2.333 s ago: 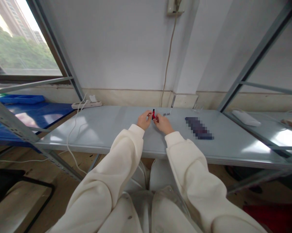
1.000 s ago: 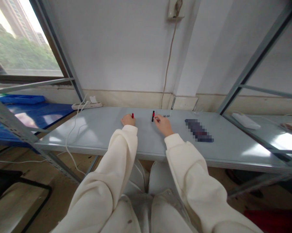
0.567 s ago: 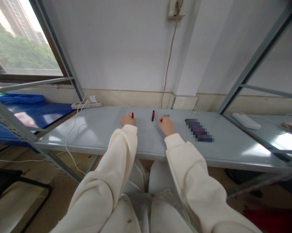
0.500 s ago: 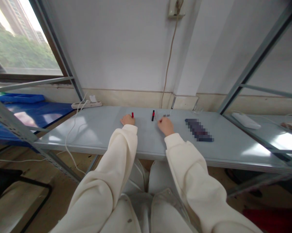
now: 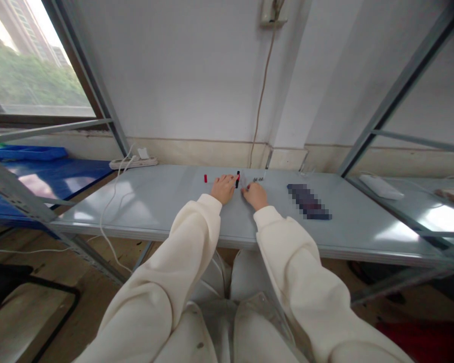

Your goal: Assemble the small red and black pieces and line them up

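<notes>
My left hand (image 5: 222, 189) lies low over the grey table, fingers stretched forward and apart, with its fingertips at the side of a small black-and-red cylinder (image 5: 238, 180). Whether they touch it I cannot tell. A short red cylinder (image 5: 205, 178) stands to the left of this hand. My right hand (image 5: 254, 195) is closed just right of the black-and-red cylinder, its fingers pinched. Something clear and faint shows at its fingertips, too small to name. Behind it lie several small dark pieces (image 5: 258, 179).
A pixelated dark flat object (image 5: 309, 201) lies right of my right hand. A white power strip (image 5: 133, 163) with cables sits at the table's back left. Clear items (image 5: 306, 174) stand near the wall. Metal frame posts (image 5: 385, 91) rise at both sides.
My left hand has let go of the short red cylinder and moved right to the black-and-red one. My right hand has shifted slightly left.
</notes>
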Motion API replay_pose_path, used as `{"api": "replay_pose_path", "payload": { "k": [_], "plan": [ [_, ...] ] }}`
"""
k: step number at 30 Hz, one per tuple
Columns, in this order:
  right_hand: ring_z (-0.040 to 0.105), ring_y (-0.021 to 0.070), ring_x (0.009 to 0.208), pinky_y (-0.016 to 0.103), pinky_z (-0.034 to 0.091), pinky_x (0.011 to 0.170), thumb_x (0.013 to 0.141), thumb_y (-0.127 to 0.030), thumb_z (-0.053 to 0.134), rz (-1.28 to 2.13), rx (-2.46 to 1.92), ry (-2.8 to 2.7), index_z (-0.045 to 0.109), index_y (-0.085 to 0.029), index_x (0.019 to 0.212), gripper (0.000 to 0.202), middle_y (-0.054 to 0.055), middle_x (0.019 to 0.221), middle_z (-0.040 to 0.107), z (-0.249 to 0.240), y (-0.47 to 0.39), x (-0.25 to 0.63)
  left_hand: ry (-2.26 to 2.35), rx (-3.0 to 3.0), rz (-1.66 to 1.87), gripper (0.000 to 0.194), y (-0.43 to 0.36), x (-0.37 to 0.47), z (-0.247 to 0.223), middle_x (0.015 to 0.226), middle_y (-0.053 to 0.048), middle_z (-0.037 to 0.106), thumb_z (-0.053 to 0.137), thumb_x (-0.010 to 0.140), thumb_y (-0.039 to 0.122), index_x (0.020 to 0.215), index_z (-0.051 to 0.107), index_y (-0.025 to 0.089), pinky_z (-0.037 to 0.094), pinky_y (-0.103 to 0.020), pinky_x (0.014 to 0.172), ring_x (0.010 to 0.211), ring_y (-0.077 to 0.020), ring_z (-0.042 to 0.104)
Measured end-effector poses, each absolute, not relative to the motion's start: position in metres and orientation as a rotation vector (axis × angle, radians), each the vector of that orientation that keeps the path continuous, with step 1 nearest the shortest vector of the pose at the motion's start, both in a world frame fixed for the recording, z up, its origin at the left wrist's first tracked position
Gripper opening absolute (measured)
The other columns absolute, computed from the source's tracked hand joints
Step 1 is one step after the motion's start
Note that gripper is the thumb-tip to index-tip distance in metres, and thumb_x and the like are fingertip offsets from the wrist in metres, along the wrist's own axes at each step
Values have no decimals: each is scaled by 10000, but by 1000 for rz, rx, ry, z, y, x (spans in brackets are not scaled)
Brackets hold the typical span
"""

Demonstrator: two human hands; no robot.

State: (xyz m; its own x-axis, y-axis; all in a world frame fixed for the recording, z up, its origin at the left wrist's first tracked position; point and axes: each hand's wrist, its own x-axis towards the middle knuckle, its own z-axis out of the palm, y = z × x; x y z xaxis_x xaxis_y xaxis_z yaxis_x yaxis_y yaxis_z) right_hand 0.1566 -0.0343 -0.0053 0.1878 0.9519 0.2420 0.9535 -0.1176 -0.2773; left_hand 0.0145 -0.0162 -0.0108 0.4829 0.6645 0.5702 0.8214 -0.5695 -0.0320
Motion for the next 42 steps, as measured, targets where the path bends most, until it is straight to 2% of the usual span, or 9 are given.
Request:
{"api": "replay_pose_path", "payload": {
  "k": [5, 9, 14, 19, 24, 30, 42],
  "plan": [
    [540, 219, 958, 277, 396, 759, 773, -364, 481, -1, -2090, -1794, 588, -112, 947, 324, 152, 1005, 582, -9, -29, 158, -1246, -2445, -622, 369, -14, 16, -14, 1168, -75, 487, 392, 819, 220, 1186, 436, 232, 334, -350, 785, 1041, -209, 413],
    [540, 216, 957, 283, 394, 757, 772, -359, 480, 30, -2093, -1786, 592, -119, 943, 315, 154, 1004, 582, -11, -26, 158, -1197, -2458, -639, 250, -12, 15, -11, 1075, -84, 523, 463, 791, 232, 1028, 535, 198, 333, -341, 775, 999, -206, 433],
    [559, 211, 911, 272, 404, 720, 766, -335, 485, -9, -2049, -1791, 609, -119, 895, 281, 150, 959, 599, -13, -24, 160, -1220, -2455, -759, 156, -10, 17, -10, 934, -87, 565, 446, 802, 234, 883, 561, 166, 326, -349, 752, 918, -211, 468],
    [573, 208, 868, 271, 404, 689, 772, -264, 464, -43, -2038, -1801, 611, -133, 877, 223, 134, 928, 613, -14, -23, 160, -1295, -2364, -1070, 204, -11, 16, -10, 943, -81, 572, 411, 823, 301, 906, 548, 175, 320, -336, 770, 917, -200, 476],
    [564, 176, 853, 238, 382, 686, 768, -258, 471, -76, -1912, -1906, 606, -153, 857, 193, 103, 921, 616, -11, -25, 157, -1324, -2297, -1292, 227, -12, 15, -8, 968, -72, 575, 400, 828, 332, 919, 539, 177, 322, -317, 805, 940, -185, 475],
    [549, 150, 827, 222, 360, 683, 772, -260, 468, -133, -1798, -1954, 593, -154, 843, 179, 83, 913, 606, -7, -29, 156, -1308, -2263, -1422, 196, -9, 13, -10, 937, -63, 579, 417, 823, 313, 899, 530, 172, 337, -296, 810, 912, -165, 485],
    [531, 158, 836, 230, 353, 687, 773, -259, 451, -132, -1781, -1984, 580, -152, 864, 191, 90, 925, 580, -1, -35, 156, -1327, -2302, -1467, 201, -11, 11, -8, 938, -72, 575, 393, 828, 301, 916, 533, 186, 364, -314, 823, 917, -162, 497]
  ]
}}
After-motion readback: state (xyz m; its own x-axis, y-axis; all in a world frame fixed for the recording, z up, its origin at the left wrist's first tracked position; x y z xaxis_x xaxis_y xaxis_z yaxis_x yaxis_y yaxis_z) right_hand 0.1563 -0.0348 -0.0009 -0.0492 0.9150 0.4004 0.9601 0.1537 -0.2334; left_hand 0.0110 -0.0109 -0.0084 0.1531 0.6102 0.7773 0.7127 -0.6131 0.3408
